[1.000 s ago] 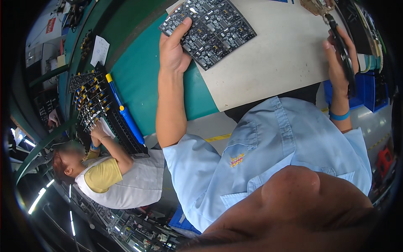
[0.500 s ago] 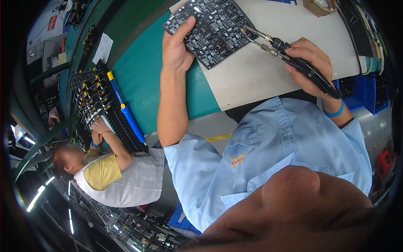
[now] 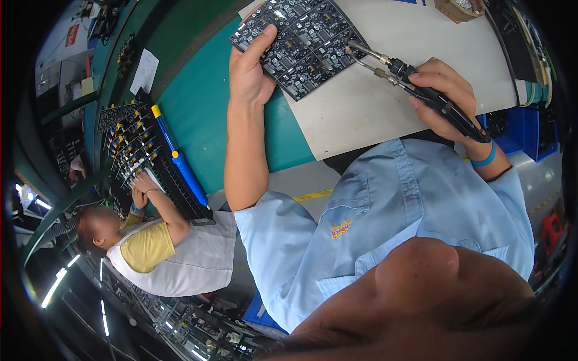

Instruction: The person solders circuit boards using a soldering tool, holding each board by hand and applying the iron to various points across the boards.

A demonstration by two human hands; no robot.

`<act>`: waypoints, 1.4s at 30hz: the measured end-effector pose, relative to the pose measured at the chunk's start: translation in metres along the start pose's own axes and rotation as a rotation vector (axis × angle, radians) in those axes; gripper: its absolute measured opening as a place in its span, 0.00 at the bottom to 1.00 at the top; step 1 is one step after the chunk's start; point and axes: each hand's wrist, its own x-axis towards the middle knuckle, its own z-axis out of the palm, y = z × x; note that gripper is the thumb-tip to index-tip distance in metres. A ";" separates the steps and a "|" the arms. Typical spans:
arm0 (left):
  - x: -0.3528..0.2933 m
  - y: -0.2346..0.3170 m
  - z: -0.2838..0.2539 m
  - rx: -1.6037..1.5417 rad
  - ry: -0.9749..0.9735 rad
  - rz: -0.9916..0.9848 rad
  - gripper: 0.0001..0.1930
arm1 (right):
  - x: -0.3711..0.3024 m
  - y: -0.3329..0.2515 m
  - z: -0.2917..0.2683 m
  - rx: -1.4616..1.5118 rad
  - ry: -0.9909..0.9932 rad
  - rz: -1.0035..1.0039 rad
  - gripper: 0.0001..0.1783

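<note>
My left hand is closed on the left edge of a black circuit board panel, its thumb lying on top. Repeated blocks of small parts and white print cover the panel, which is held tilted over the bench. In my right hand is a black soldering iron with a thin curved metal tube beside its barrel. Its tip and the tube's end meet at the panel's right part; whether they touch it, I cannot tell.
A grey-white mat covers part of the green bench. To the left lies a blue and yellow solder sucker, near a black rack of boards where a co-worker's hands work. Blue bins stand at right.
The panel and my left hand have shifted very slightly to the left. My right hand keeps its grip on the soldering iron, almost in the same place.
</note>
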 end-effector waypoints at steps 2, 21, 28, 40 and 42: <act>0.001 0.000 -0.002 0.010 -0.012 -0.013 0.18 | 0.001 0.002 -0.001 0.005 -0.028 -0.035 0.23; -0.006 -0.001 0.011 -0.002 -0.061 -0.014 0.15 | -0.001 -0.002 -0.003 -0.047 0.088 0.016 0.22; -0.008 0.000 0.013 0.009 -0.112 -0.002 0.17 | 0.009 -0.012 0.001 -0.055 0.036 -0.009 0.22; -0.012 -0.001 0.027 -0.027 -0.092 0.026 0.17 | 0.008 -0.004 0.005 -0.069 0.031 -0.030 0.22; -0.012 -0.001 0.027 -0.022 -0.088 0.027 0.17 | 0.008 -0.004 0.005 -0.065 0.033 -0.030 0.22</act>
